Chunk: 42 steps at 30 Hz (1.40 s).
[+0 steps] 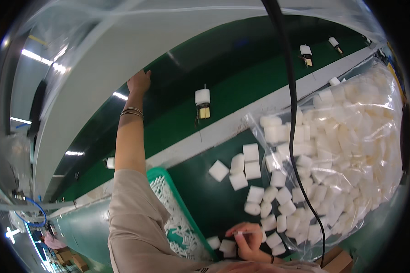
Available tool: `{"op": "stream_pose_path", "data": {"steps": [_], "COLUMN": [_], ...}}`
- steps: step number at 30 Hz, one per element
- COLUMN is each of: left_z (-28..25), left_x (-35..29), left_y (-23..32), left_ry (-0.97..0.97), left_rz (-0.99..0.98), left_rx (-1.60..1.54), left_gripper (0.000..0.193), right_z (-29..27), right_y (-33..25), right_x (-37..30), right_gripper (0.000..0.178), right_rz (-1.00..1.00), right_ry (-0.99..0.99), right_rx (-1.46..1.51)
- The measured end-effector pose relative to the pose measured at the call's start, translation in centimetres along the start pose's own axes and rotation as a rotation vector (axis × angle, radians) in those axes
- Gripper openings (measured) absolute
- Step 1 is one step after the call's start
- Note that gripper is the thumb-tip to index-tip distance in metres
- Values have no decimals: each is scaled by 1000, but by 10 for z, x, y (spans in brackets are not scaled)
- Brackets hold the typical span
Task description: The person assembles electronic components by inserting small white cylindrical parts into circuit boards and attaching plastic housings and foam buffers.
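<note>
My left arm stretches far forward across a dark green conveyor belt (177, 123). At its far side is my left hand (139, 82), back showing and fingers mostly hidden. To the right of it on the belt sits a white foam block (202, 96) with a thin pin on top and a dark and pale yellow piece below. Near my body my right hand (248, 239) is closed, its thumb and fingers pinched together. A small whitish thing seems to show at the fingertips, too small to make out. Loose white foam blocks (253, 170) lie around and beyond that hand.
A green basket (187, 200) of short white sticks (180, 227) stands under my left arm. On the right lies a large clear bag (351, 150) full of foam blocks. A black cable (292, 91) hangs across the view. Farther right the belt bears similar assemblies (306, 54).
</note>
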<state>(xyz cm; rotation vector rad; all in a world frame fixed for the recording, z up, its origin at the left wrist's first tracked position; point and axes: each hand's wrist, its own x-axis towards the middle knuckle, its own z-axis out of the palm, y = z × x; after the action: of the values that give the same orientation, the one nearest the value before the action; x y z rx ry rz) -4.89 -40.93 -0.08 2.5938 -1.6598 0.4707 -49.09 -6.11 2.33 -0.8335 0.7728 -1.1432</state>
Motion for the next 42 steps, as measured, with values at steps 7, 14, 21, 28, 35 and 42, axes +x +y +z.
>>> {"op": "stream_pose_path", "data": {"steps": [7,14,21,28,35,42], "left_z": [53,37,-155,-166,-133,-113], "left_x": [51,24,-189,-458,-546,-514], "left_y": [63,17,-85,-227,-197,-224], "left_ry": [198,-25,-208,155,285,659], "left_rz": [125,297,119,-319,-200,-375], "left_rx": [-168,43,-527,-608,-484,-252], "left_gripper": [39,25,12,6,14,47], "right_z": [-17,-5,11,4,16,0], "right_y": [-6,-3,6,17,3,10], "right_x": [8,20,-3,-10,4,52], "right_gripper": [7,10,10,7,11,21], "right_rz": [115,28,-238,-692,-671,-750], "right_ry": [-36,-91,-36,-171,-330,-393], "right_rx": [-117,-229,-262,-740,-757,-1310]}}
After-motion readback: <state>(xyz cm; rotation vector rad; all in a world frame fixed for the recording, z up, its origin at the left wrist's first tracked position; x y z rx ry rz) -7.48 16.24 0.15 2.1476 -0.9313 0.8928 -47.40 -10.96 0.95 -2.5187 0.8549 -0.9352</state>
